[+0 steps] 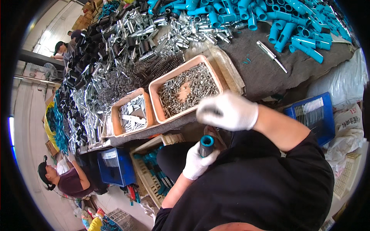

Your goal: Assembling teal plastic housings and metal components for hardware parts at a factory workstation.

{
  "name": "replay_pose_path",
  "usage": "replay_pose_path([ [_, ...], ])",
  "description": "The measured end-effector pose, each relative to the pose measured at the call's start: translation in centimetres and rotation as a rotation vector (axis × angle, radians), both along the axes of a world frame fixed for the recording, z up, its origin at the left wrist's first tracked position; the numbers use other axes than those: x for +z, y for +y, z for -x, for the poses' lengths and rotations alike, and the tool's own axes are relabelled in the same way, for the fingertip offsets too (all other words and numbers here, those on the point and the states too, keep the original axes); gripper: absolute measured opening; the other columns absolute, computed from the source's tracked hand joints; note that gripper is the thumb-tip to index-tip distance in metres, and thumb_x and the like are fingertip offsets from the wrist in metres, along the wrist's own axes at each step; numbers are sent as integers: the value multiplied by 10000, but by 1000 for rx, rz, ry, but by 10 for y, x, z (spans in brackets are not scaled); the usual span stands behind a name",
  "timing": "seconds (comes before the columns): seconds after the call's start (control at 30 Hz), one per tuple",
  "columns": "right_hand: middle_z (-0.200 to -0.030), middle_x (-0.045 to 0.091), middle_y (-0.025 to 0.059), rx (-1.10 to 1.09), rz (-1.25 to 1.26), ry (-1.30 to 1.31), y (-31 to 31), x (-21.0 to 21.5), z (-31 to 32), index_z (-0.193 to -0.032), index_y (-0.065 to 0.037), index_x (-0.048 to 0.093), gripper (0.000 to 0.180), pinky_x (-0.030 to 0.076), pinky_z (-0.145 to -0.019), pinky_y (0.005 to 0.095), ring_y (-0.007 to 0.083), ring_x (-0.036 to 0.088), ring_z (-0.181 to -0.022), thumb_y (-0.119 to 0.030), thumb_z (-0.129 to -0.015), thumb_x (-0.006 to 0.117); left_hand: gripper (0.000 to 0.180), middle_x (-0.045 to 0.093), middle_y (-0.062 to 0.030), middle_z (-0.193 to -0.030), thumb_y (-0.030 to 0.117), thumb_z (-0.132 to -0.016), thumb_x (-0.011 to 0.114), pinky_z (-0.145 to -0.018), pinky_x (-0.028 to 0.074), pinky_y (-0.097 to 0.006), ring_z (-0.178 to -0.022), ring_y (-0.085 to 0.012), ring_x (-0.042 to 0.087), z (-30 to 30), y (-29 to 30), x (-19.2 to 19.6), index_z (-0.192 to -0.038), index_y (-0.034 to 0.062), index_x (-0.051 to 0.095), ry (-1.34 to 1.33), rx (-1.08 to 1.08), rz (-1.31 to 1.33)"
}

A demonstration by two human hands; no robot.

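Fig.: head view, two gloved hands over a parts bench.

Our left hand (196, 161), in a white knit glove, is wrapped round a short teal plastic tube with a dark body (207, 145). The tube's long axis points up and a little away from us, its open teal end facing the camera. Our right hand (227, 111), also in a white glove, hangs just above and slightly right of that open end. It is motion-blurred, fingers curled; we cannot tell whether it pinches anything. So the tube mouth lies directly below the right hand, and the right hand is the nearer one to the trays.

Outward, just beyond the right hand: a large salmon-pink rectangular plastic tray (170, 79) filled with small silver metal screws/pins. To its left, touching, sits a smaller salmon-pink tray (116, 122) with larger flat bright-metal pieces. Behind both are a heap of dark wire springs (154, 69), then silver metal sleeves (185, 32), black tubes (92, 42) and, far right, a pile of teal plastic fittings (293, 19).

Below the bench edge: a cream slotted crate (148, 175) holding teal-handled finished pieces; blue plastic bins (115, 166) at left and right with thin metal rods. Other workers are at the left edge.
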State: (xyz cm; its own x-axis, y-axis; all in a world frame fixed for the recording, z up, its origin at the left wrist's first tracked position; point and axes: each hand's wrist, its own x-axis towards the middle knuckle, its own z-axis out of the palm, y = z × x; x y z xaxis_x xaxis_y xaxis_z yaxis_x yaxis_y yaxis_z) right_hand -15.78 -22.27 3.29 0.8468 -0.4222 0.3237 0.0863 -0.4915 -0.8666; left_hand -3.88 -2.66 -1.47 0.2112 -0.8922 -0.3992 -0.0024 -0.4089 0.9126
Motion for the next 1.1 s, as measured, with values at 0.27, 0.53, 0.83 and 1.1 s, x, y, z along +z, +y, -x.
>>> replay_pose_path([
  [0.27, -1022, 649, 159, -346, 555, 333, -120, 5, -86, -1243, -184, 580, 352, 513, -840, 421, 300, 649, -902, -187, -891, 575, 114, 565, -30, -638, 42, -786, 651, -511, 428, -248, -519, -108, 526, 1, -10, 10, -870, 20, 576, -38, 164, 19],
  [0.53, -927, 672, 180, -516, 330, 182, -140, -16, -109, -1029, -90, 650, 290, 494, -775, 447, 365, 639, -869, -329, -907, 539, 123, 559, -8, -650, 59, -782, 671, -514, 418, -243, -539, -90, 518, -5, -4, 6, -850, 49, 569, -16, 190, -51],
  [0.83, -1111, 617, 198, -433, 319, -68, -148, -51, -105, -1025, 20, 620, 228, 441, -948, 382, 325, 593, -1046, -26, -802, 598, 379, 590, -123, -816, 340, -801, 708, -720, 466, -334, -744, -211, 576, -21, 23, 19, -989, 37, 580, -233, -9, 55],
  [1.1, -891, 576, 12, -473, 32, -234, -185, -66, -95, -1041, 0, 591, 212, 420, -666, 219, 71, 494, -734, -178, -987, 490, 241, 563, -13, -734, 220, -839, 679, -663, 456, -273, -690, -99, 541, -14, 34, 3, -947, 47, 551, -179, 113, 155],
])
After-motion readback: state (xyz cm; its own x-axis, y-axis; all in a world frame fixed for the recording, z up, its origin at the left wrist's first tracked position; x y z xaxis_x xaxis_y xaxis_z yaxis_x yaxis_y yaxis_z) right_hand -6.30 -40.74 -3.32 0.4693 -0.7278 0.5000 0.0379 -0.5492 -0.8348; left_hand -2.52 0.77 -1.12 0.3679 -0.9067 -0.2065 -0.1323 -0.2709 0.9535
